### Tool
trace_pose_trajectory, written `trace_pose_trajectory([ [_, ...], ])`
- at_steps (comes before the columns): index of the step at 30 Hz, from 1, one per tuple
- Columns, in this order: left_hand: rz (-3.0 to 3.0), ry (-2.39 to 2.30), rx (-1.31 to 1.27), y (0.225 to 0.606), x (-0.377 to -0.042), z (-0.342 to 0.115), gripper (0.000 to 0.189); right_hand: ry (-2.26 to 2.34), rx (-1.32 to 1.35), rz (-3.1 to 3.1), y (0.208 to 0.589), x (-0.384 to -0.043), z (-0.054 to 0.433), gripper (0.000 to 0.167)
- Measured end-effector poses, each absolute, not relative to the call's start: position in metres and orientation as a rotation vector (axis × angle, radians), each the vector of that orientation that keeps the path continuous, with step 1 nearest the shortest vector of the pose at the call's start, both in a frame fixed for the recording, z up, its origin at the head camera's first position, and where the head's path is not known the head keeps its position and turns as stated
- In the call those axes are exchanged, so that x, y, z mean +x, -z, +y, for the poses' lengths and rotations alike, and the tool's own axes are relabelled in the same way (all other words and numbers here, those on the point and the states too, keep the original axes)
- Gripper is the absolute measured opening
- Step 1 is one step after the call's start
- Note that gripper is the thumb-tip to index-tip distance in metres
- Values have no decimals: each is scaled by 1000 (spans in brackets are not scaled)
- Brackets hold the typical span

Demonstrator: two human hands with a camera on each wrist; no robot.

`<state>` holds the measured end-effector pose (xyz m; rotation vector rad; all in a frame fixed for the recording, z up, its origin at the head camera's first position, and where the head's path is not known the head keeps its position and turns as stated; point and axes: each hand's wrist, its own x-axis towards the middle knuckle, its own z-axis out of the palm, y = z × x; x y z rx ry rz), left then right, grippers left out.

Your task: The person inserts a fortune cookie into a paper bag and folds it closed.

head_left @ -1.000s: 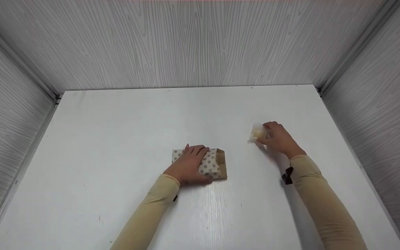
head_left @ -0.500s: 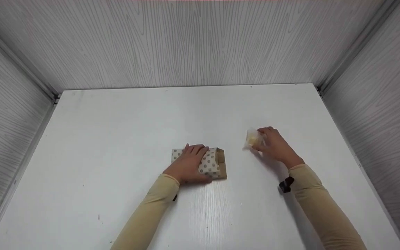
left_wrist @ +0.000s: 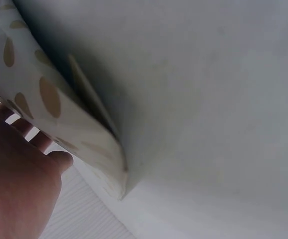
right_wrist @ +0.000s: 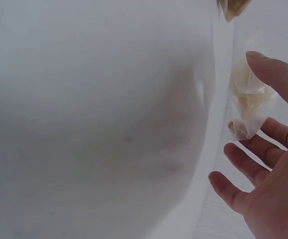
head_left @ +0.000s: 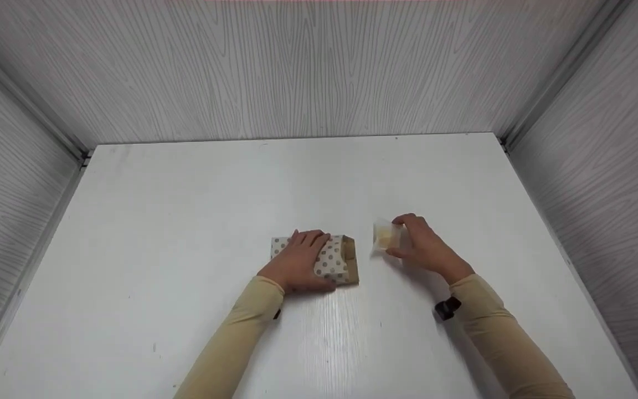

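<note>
A small white paper bag with tan dots (head_left: pixel 331 260) lies flat on the table, its brown mouth facing right. My left hand (head_left: pixel 299 265) holds the bag across its width, thumb along the near edge and fingers over the top. In the left wrist view the dotted paper bag (left_wrist: pixel 49 99) stands out beside the left hand (left_wrist: pixel 19 174), its mouth slightly parted. To the right of the bag, my right hand (head_left: pixel 423 244) pinches a small translucent packet (head_left: pixel 385 237) with something pale yellow inside. The right wrist view has this packet (right_wrist: pixel 251 94) between the thumb and fingers.
The white table (head_left: pixel 186 210) reaches back to a grey wood-grain panel (head_left: pixel 297 72). Similar panels stand at the left (head_left: pixel 14 166) and right (head_left: pixel 590 166). A dark wrist device (head_left: pixel 447 308) sits on my right wrist.
My right hand has moved left and toward me with the packet, closer to the bag's mouth. My left hand and the bag have stayed in nearly the same place.
</note>
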<state>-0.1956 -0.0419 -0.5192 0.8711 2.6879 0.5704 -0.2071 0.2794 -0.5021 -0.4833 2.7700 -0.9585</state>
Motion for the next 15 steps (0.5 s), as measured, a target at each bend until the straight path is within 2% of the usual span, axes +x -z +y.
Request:
trace_pose_trajectory([
  [8,2683,-578,880,519,-196,-42,110,914,-625,2769,502,-197,267,63],
  [15,2677,-560,855,518,-196,-41,111,906,-649,2742,504,-190,258,62],
])
